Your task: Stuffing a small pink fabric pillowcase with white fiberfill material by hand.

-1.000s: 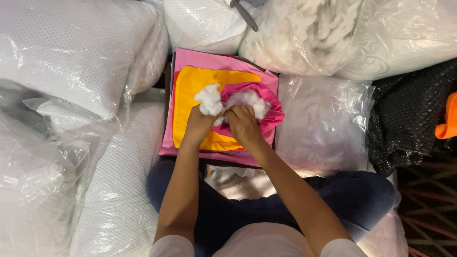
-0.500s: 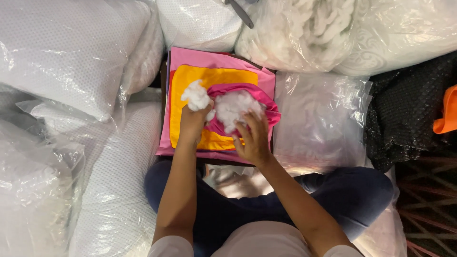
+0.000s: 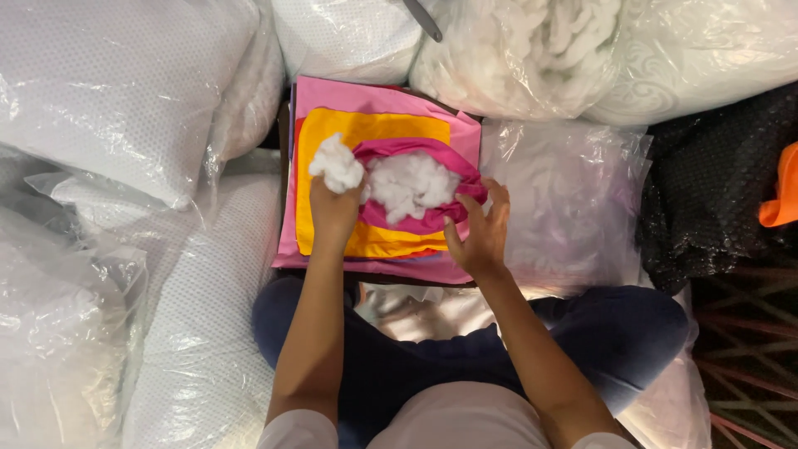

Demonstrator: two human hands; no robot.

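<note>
A stack of flat cloth pieces lies in front of my knees, pink cloth (image 3: 378, 100) under a yellow piece (image 3: 374, 131). On top sits a magenta fabric cover (image 3: 432, 218) with white stuffing (image 3: 411, 185) showing in its opening. My left hand (image 3: 332, 212) is shut on a separate tuft of white stuffing (image 3: 337, 165), held just left of the cover's opening. My right hand (image 3: 480, 233) grips the right edge of the magenta cover, fingers spread, thumb on the cloth.
Clear plastic bags of white pillows (image 3: 125, 91) are piled at left and behind. An open bag of loose white fibre (image 3: 532, 50) sits at the back. A black bubble-textured bag (image 3: 723, 183) and an orange object (image 3: 781, 195) lie at right.
My left hand has pulled apart from the right and moved left with a tuft of stuffing. The right hand has slid to the cover's right edge, and the opening now shows more filling.
</note>
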